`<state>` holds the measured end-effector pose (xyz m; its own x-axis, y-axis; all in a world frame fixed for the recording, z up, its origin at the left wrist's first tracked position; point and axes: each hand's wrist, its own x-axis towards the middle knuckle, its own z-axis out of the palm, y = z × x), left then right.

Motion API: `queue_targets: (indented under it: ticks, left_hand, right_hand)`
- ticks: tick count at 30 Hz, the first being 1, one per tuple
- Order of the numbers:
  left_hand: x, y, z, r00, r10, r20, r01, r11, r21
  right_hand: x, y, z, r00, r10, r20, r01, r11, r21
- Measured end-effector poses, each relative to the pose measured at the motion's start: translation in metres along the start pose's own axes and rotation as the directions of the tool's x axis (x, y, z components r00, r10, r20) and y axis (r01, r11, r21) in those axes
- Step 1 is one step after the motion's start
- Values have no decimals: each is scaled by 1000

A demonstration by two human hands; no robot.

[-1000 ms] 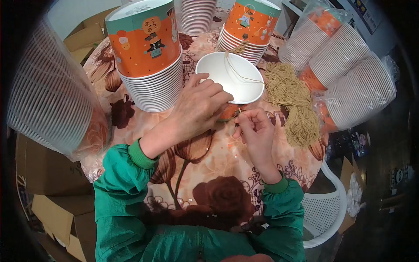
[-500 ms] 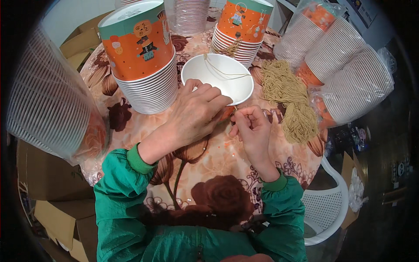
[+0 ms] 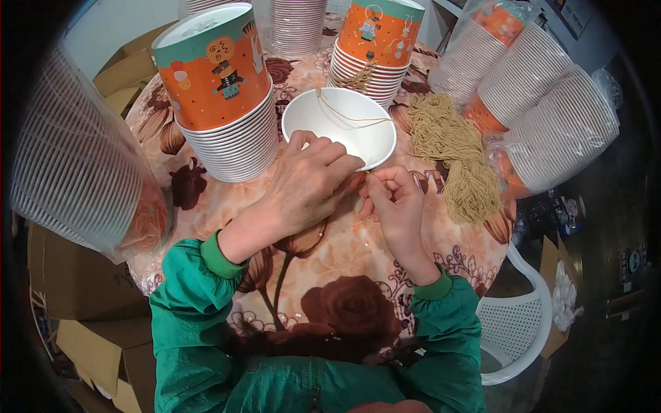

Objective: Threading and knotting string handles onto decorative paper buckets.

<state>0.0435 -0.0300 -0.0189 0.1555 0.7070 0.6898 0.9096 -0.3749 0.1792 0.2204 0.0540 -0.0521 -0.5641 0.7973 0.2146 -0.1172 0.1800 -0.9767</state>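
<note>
A paper bucket, white inside with a bit of orange outside, tilts its mouth up in the middle of the table. My left hand is closed on its near side, fingers over the rim. Inside the bucket a thin tan cord hangs from the far rim across to the right side. My right hand pinches at the near rim, close to my left fingertips; a short bit of cord seems to be between thumb and finger. Right of the bucket lies a loose bundle of tan cords.
Upside-down stacks of orange and green paper buckets stand at left and behind; cords lie on the back stack's rims. Plastic-wrapped bucket stacks lie at right, another wrapped stack at far left. A white chair stands lower right.
My hands stay at the near rim with the bucket, and the right fingers have shifted slightly left. The whole view has moved a little.
</note>
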Motion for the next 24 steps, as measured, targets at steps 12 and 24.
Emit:
queue_targets:
  ticks: [12, 24]
  left_hand:
    - [1, 5, 0, 1000, -14, -6, 14, 1000, -17]
    - [1, 9, 1, 1000, -8, -8, 8, 1000, -7]
  right_hand:
    - [-1, -6, -1, 998, 57, 4, -57, 997, 42]
    - [-2, -7, 0, 999, 41, 19, -41, 998, 41]
